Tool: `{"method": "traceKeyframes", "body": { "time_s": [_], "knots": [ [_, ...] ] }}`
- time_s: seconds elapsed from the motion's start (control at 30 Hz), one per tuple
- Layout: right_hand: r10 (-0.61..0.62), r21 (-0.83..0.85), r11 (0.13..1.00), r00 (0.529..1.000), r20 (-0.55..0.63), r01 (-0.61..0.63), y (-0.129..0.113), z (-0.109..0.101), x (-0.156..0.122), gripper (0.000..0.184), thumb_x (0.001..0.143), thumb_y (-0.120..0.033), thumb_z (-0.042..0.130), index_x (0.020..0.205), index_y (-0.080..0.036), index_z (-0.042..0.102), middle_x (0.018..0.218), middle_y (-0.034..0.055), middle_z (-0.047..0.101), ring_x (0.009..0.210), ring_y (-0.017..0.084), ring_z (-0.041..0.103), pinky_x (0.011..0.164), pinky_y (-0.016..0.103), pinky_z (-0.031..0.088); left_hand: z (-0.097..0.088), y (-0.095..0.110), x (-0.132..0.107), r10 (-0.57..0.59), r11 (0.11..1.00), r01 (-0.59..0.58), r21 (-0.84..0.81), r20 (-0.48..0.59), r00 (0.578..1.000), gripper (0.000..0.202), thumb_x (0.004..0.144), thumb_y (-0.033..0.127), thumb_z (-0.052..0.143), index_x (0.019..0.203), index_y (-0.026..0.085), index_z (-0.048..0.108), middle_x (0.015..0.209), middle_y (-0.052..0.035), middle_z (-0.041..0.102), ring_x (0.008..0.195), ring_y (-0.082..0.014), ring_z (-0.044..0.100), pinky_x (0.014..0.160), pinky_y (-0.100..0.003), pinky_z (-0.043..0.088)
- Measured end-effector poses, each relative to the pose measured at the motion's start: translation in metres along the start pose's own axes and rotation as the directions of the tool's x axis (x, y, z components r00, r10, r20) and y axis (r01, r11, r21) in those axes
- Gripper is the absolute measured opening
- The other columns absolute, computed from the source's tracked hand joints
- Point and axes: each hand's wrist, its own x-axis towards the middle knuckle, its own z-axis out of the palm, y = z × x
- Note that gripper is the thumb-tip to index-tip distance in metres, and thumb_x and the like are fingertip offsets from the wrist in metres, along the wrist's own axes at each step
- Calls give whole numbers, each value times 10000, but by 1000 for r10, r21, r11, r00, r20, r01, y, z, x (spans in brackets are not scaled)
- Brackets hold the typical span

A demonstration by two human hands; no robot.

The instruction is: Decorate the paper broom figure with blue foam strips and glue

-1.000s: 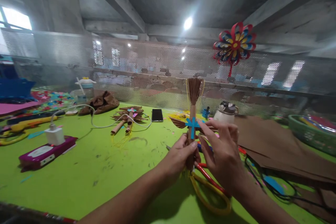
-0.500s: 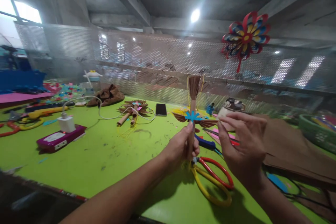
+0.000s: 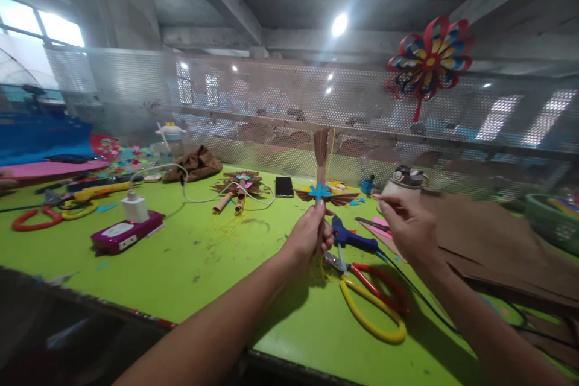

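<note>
My left hand is closed around the stem of a brown pleated-paper craft, held upright above the table. The craft has a fanned top, two pleated side wings and yellow string. A blue paper flower lies across its middle, just above my thumb. To the right, my right hand is raised with thumb and forefinger pinched together; whatever sits at the tips is too small to make out. Between the hands lie a blue glue gun and scissors with red and yellow handles.
A similar finished-looking paper craft lies near a phone. At left are a purple power strip with a white charger and another pair of scissors. Brown paper sheets and a green basket stand at right.
My right hand has moved slightly down, its fingers drawn closer into a pinch. The craft in my left hand has shifted a little left. The glue gun shows more fully as the view turned.
</note>
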Motion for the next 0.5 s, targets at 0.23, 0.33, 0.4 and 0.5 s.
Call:
{"method": "traceKeyframes", "body": {
  "time_s": [0.23, 0.33, 0.4, 0.5],
  "knots": [
    [141, 182, 967, 968, 208, -180, -11, 7, -5, 201, 756, -343, 617, 838, -164, 661, 805, 59, 666, 692, 176, 617, 664, 335, 514, -2, -4, 3, -12, 1000, 13, 17, -26, 1000, 425, 769, 610, 444, 856, 195, 418, 487, 77, 382, 398, -68, 401, 382, -160, 223],
    [218, 245, 941, 972, 84, -232, -15, -1, 6, 218, 742, -362, 640, 849, -175, 668, 783, 45, 670, 690, 174, 618, 654, 318, 508, -2, -2, 3, -22, 999, 23, 49, -32, 999, 426, 771, 607, 432, 868, 192, 431, 490, 67, 405, 396, -72, 400, 378, -168, 220],
    [168, 215, 961, 985, 38, -173, -21, -7, 16, 203, 751, -362, 635, 847, -187, 670, 774, 35, 663, 684, 168, 609, 640, 303, 497, -2, -1, 1, -9, 995, 14, 100, -43, 999, 432, 787, 608, 394, 888, 192, 444, 501, 58, 421, 404, -76, 410, 386, -173, 236],
    [-62, 100, 994, 993, 99, 52, -37, -11, 26, 136, 782, -314, 609, 816, -197, 671, 782, 31, 644, 713, 168, 589, 660, 307, 474, 0, 0, -1, 38, 978, -30, 207, -36, 999, 434, 813, 595, 347, 916, 188, 456, 516, 52, 431, 424, -83, 430, 406, -184, 275]
  ]
}}
